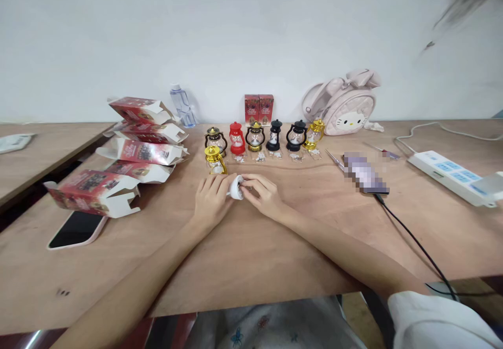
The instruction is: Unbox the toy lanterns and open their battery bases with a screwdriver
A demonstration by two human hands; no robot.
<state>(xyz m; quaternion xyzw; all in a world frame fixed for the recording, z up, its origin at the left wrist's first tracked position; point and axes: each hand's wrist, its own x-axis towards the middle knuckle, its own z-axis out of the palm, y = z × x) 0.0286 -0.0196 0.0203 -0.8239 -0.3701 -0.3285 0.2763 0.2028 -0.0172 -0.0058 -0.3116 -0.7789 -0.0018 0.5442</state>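
Note:
My left hand and my right hand meet at the middle of the wooden table, both closed round a small white lantern lying on its side. The fingers of my right hand pinch at its end. Just beyond my left hand stands a gold toy lantern. Behind it runs a row of small lanterns: a gold-and-black one, a red one, a black one and others, with small tags lying in front of them.
Several opened red-and-white cartons are stacked at the left, with a phone in front. A water bottle, two red boxes and a pink backpack stand at the back. A power strip and a black cable lie right.

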